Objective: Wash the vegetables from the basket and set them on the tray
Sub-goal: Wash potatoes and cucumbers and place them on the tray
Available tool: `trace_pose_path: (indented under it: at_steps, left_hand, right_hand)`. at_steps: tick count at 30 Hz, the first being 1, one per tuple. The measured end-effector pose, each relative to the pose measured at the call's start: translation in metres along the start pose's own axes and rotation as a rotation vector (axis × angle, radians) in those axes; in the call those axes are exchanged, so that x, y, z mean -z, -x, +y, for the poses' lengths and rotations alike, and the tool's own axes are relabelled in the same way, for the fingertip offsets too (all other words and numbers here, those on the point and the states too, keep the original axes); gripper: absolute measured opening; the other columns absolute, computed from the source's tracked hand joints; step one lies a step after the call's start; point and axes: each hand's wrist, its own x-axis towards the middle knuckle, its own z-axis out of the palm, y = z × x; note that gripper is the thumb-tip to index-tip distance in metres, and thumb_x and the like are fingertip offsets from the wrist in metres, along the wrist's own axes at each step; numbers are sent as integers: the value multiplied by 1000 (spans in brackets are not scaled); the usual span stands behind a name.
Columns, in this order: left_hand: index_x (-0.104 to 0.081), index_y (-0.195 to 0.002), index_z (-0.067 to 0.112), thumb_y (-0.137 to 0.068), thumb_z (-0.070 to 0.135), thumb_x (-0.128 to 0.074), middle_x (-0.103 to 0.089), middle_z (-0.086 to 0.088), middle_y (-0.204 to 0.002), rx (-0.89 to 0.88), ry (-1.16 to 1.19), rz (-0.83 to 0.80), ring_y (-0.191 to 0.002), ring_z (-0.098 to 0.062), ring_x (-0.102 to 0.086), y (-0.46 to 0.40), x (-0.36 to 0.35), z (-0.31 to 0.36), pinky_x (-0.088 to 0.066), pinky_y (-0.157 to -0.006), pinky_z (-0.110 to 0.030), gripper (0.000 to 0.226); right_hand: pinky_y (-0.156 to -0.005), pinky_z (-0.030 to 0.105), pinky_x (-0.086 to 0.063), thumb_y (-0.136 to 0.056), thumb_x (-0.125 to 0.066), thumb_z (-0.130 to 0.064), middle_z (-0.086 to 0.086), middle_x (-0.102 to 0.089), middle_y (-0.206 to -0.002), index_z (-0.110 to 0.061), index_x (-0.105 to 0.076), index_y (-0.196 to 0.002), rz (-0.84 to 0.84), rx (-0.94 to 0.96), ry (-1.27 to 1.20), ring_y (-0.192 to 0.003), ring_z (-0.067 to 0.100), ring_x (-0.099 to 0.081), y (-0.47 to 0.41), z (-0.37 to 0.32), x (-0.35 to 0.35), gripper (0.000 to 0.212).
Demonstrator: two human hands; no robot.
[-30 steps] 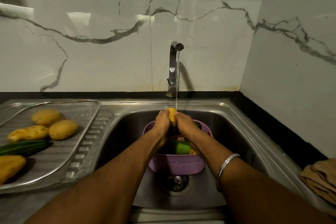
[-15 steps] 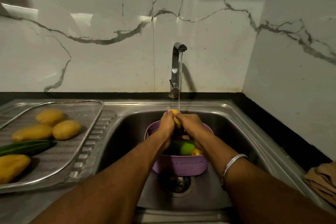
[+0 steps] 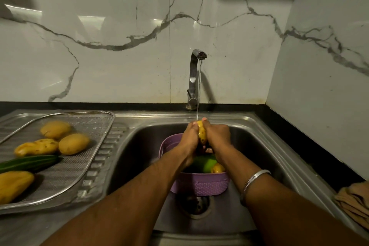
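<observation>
The left hand (image 3: 189, 136) and right hand (image 3: 217, 136) are clamped together on one yellow potato (image 3: 202, 133), fingers curled round it from either side, with its top end showing between them. The water stream (image 3: 198, 90) from the tap (image 3: 193, 78) falls straight onto that top end. Directly below the hands sits the purple basket (image 3: 201, 184) in the sink (image 3: 139, 146); a green vegetable (image 3: 207, 163) and a yellow piece (image 3: 218, 168) lie in it, partly hidden by the wrists. The basket's near wall stands just beyond the drain (image 3: 196, 203). Open basin lies to the left of the left hand and to the right of the right hand, up to the sink's walls.

Well to the left of the hands, past the ridged steel rim, the mesh tray (image 3: 95, 146) rests on the surface. On it lie three potatoes (image 3: 73, 143) close together, a cucumber (image 3: 30, 163) nearer the person than those, and a yellow vegetable (image 3: 14, 184) nearest of all. The tray's right part, toward the hands, is bare mesh. A bracelet (image 3: 253, 178) circles the right wrist. To the far right of the hands a folded cloth (image 3: 353, 201) lies at the surface's edge.
</observation>
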Motion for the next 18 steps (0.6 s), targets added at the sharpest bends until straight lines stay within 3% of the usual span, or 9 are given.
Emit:
trace_pose_path:
  at_steps: [2,5,7,9,11,14,16,18]
  left_hand:
    - [-54,-123,22,-110,33,-32,-65,-12,-100,-6,2,9,-80,-20,-62,0,3,1,-53,-60,-31,28]
    - [-56,-109,25,-110,32,-31,-64,-12,-97,-4,10,78,-80,-21,-61,-7,12,0,-50,-61,-30,26]
    - [-55,-112,19,-109,34,-30,-61,-13,-90,13,20,109,-71,-20,-58,-8,14,0,-47,-55,-28,29]
    - [-54,-111,11,-108,36,-30,-59,-14,-80,27,38,112,-58,-18,-53,-7,11,1,-43,-49,-25,35]
    - [-55,-107,9,-108,35,-32,-60,-14,-79,16,29,98,-57,-18,-53,-5,8,2,-42,-48,-25,35]
    - [-48,-121,9,-109,33,-33,-61,-17,-96,3,7,56,-65,-19,-59,0,6,2,-45,-46,-25,31]
    - [-47,-120,11,-110,32,-33,-61,-15,-99,-16,-20,60,-68,-19,-60,-1,9,3,-47,-44,-23,27]
    - [-48,-119,12,-110,30,-33,-61,-13,-100,-29,-33,84,-74,-20,-61,-2,11,3,-49,-48,-25,25]
  right_hand:
    - [-74,45,-64,-95,-67,-43,11,-74,-88,-13,-74,-88,-42,-25,-39,-80,28,-72,0,-2,0,32]
    - [-79,47,-63,-96,-67,-25,15,-73,-90,-10,-73,-103,-275,-120,-89,-82,27,-70,7,-6,3,18]
    - [-78,45,-64,-92,-70,-22,17,-73,-91,-11,-73,-104,-354,-127,-74,-77,27,-67,8,-7,5,16]
    - [-61,35,-64,-89,-75,-24,15,-73,-80,-12,-74,-98,-313,-105,-76,-62,22,-65,8,-5,6,15]
    - [-52,33,-61,-85,-80,-34,11,-73,-70,-12,-76,-91,-194,-72,-71,-52,22,-65,6,-2,1,23]
    - [-56,45,-63,-72,-85,-52,11,-74,-65,-11,-77,-76,-43,-53,-53,-53,29,-72,5,-2,-4,42]
    - [-58,50,-63,-75,-85,-49,13,-75,-69,-10,-77,-79,-74,-71,-80,-58,31,-73,5,-5,-4,40]
    - [-60,47,-64,-84,-81,-37,17,-75,-81,-9,-76,-92,-173,-92,-117,-69,32,-74,5,-8,0,30]
